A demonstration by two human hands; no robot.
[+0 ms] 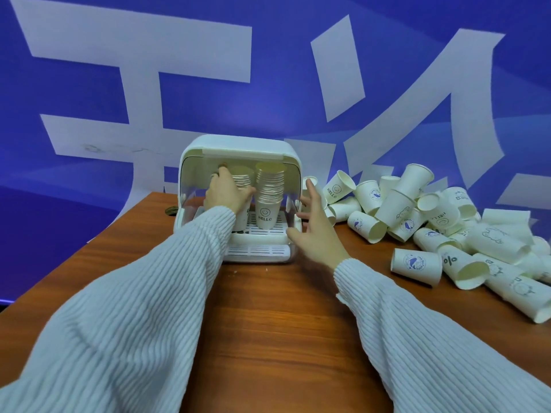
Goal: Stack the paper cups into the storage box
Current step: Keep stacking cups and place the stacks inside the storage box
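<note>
A white storage box (238, 144) stands at the far middle of the wooden table, its front open. Inside it are two tall stacks of paper cups. My left hand (226, 190) reaches into the box and grips the left stack (242, 181) around its middle. The right stack (268, 195) stands free on the slotted floor, its bottom cup marked HELLO. My right hand (316, 231) hovers just outside the box's right front corner with fingers spread and nothing in it.
A big heap of loose paper cups (432, 222) lies on its sides across the right of the table (268, 323). A blue wall with large white characters rises close behind. A small round fitting (172, 210) sits left of the box.
</note>
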